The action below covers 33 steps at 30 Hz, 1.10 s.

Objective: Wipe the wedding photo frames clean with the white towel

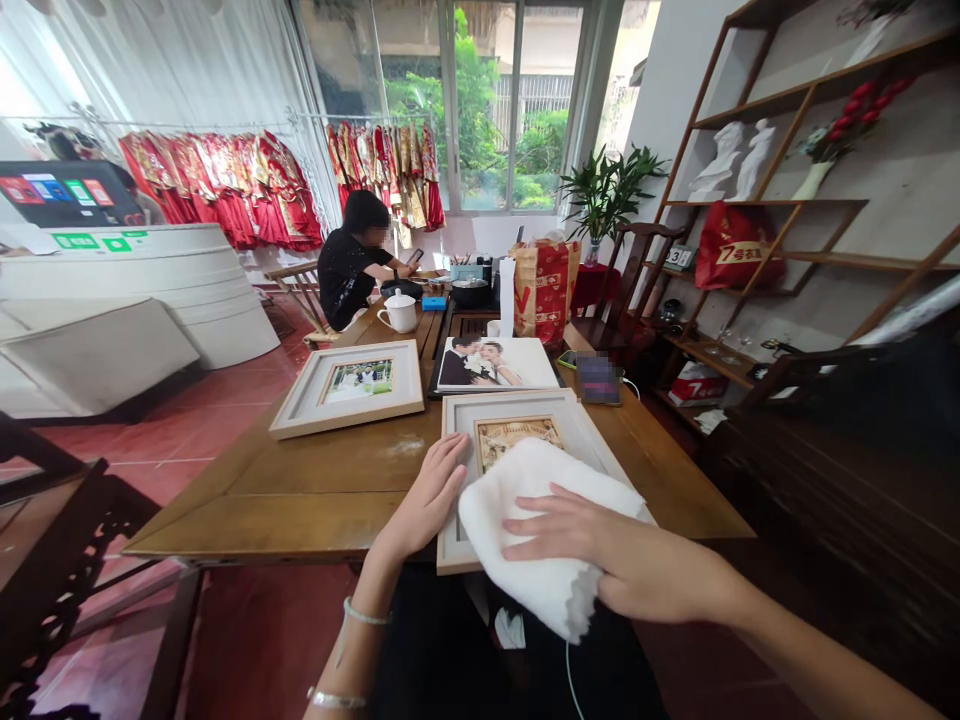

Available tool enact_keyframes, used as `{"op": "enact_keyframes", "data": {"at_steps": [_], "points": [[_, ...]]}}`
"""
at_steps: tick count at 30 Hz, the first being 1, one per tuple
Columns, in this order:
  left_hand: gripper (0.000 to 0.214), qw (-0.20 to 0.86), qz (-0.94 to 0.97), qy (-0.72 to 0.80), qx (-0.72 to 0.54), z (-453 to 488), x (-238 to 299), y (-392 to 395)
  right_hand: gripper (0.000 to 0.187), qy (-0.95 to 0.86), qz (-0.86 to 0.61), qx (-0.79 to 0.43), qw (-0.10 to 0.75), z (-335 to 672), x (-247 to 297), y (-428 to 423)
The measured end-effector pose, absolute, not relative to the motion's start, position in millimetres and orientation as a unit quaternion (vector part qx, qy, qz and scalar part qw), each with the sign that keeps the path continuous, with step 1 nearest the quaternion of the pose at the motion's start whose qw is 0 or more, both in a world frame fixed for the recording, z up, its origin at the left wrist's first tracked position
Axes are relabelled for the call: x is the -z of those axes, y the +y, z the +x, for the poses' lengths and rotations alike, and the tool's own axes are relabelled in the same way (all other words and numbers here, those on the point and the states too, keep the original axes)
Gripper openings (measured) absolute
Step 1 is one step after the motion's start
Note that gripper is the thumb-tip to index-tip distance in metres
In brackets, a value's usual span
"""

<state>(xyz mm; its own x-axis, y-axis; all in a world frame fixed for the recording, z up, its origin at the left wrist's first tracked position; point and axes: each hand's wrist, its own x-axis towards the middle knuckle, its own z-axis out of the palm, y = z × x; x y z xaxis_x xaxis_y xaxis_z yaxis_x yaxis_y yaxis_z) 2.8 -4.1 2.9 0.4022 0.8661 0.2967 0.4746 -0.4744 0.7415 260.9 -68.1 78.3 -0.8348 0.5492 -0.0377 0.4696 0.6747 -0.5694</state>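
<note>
A light wooden picture frame [448, 545] with a small brown print [495, 440] behind its front lies on the table before me, its near edge overhanging. My left hand [435, 490] grips the left side of this frame, fingers over the rim. Under my right hand [570, 540] is a white cloth [517, 490], pressed against the frame's front. The cloth covers the lower right part of the frame and some of the print. One jagged cloth corner hangs below the frame.
A second picture frame [300, 405] lies at left on the wooden table [300, 500]. Beyond are a wedding photo panel [472, 375], a phone [598, 380], a lidded white cup [400, 315] and a red paper bag [541, 290]. A person [352, 260] sits at the far left side.
</note>
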Motion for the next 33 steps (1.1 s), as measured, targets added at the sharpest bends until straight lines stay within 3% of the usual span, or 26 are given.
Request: {"op": "enact_keyframes", "data": {"at_steps": [8, 19, 23, 29, 33], "points": [[0.053, 0.279, 0.809, 0.401, -0.328, -1, -1, -3, 0.075, -0.856, -0.491, -0.160, 0.016, 319, -80, -54], [0.054, 0.282, 0.808, 0.397, -0.331, -2, -1, -2, 0.082, -0.828, -0.557, -0.034, 0.049, 279, -54, 44], [0.053, 0.281, 0.806, 0.398, -0.336, -2, 0, -2, 0.086, -0.856, -0.512, -0.064, 0.038, 258, -51, 38], [0.050, 0.278, 0.804, 0.400, -0.341, -2, 1, -2, 0.098, -0.913, -0.311, -0.262, 0.016, 254, -75, -39], [0.050, 0.272, 0.806, 0.401, -0.340, -1, 1, -2, 0.097, -0.895, -0.293, -0.337, -0.009, 276, -107, -90]]}}
